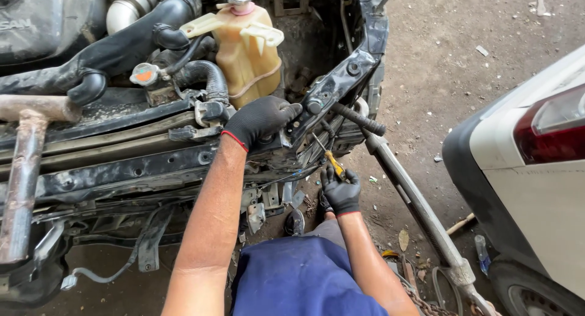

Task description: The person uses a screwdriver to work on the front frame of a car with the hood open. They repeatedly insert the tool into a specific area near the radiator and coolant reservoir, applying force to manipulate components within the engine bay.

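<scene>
Black front frame (341,78) of the stripped car runs up-right. Left hand (261,120) closed over its top edge. Right hand (341,191), below and nearer, grips 1 yellow-handled screwdriver (329,159), long axis slanting up-left, tip at the frame's underside.

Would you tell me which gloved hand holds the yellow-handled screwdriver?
The right hand holds the screwdriver; the left hand only grips the black front panel.

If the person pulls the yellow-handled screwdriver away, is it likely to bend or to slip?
The screwdriver looks stiff: its thin metal shaft is straight. It is probably light, as the right hand holds it alone. The glove's grip likely limits slipping, though grease cannot be ruled out.
</scene>
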